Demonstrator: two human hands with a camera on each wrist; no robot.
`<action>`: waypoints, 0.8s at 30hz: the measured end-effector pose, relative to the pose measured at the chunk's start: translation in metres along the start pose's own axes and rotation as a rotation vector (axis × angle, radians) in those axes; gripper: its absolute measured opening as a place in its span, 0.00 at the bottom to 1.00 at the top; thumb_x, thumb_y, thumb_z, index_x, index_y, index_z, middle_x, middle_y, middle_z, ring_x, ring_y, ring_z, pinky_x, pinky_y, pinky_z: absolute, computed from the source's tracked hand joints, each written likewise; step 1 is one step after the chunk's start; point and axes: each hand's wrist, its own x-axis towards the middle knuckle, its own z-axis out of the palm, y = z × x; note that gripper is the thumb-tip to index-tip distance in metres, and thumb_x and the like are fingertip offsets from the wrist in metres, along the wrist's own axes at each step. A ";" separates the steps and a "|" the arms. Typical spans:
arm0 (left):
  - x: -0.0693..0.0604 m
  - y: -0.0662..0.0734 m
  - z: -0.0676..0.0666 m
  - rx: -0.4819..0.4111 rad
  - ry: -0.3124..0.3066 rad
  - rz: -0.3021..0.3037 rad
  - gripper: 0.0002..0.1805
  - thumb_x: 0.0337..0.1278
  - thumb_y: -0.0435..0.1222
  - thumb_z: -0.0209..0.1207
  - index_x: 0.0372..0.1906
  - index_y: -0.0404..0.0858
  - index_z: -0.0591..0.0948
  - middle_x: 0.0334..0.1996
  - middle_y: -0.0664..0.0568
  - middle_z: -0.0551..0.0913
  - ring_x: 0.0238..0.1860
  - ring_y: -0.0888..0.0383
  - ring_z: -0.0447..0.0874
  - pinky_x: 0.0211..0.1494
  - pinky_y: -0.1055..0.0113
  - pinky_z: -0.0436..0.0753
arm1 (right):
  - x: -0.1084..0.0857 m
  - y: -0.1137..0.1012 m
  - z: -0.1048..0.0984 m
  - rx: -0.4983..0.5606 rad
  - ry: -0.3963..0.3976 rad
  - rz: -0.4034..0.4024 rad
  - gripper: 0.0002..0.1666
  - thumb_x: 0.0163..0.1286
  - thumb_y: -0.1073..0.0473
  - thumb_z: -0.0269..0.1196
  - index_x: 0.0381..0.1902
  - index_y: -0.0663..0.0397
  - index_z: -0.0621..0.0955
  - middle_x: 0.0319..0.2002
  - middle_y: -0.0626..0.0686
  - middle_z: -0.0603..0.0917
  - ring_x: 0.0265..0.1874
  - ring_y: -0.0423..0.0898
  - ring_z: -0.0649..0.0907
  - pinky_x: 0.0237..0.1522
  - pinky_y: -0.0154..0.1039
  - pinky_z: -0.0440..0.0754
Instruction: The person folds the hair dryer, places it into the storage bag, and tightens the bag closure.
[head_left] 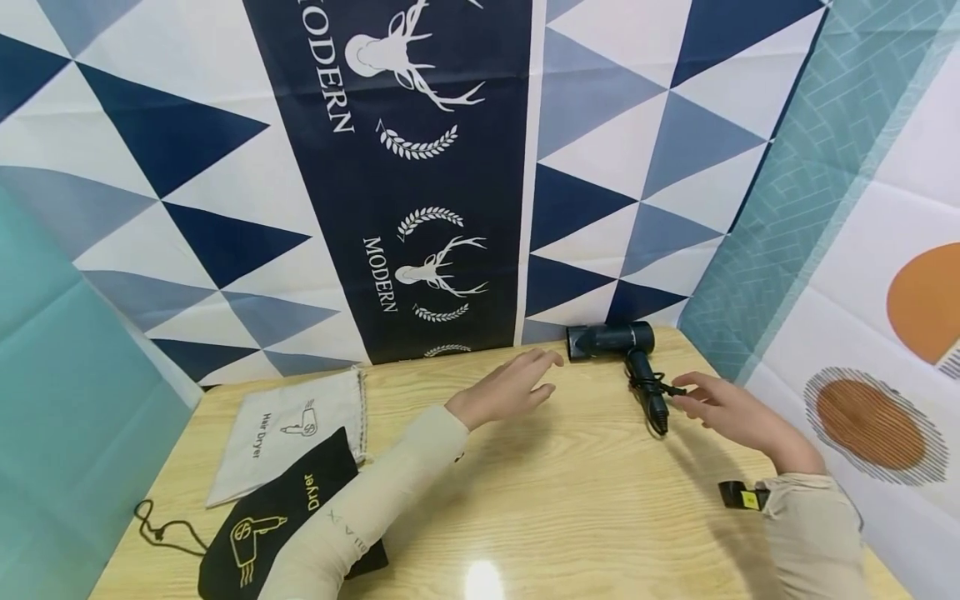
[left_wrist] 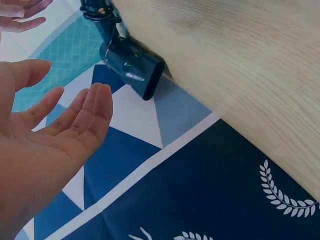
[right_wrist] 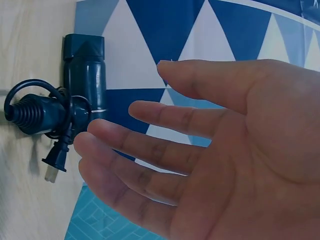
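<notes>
A dark hair dryer (head_left: 611, 340) lies at the back right of the wooden table, its cord (head_left: 647, 385) wrapped around the handle. In the right wrist view the plug (right_wrist: 56, 156) sticks out from the bundled cord. My right hand (head_left: 723, 417) is just right of the handle, fingers relaxed and slightly bent; whether a fingertip touches the cord I cannot tell. Left of the nozzle (left_wrist: 150, 80), my left hand (head_left: 506, 387) reaches out with loosely extended fingers and nothing in it.
A white drawstring pouch (head_left: 258, 417) printed "Hair Dryer" lies at the table's left, partly under a black pouch (head_left: 281, 500) with gold print. The left forearm crosses over the black pouch. A patterned cloth wall (head_left: 442, 183) stands along the back edge.
</notes>
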 end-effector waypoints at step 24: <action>0.057 -0.012 0.019 0.038 0.025 -0.010 0.21 0.74 0.39 0.52 0.66 0.39 0.71 0.60 0.48 0.75 0.58 0.56 0.75 0.59 0.67 0.76 | 0.008 0.013 0.008 0.058 -0.026 0.063 0.41 0.80 0.51 0.52 0.75 0.71 0.48 0.50 0.72 0.81 0.43 0.58 0.84 0.40 0.51 0.84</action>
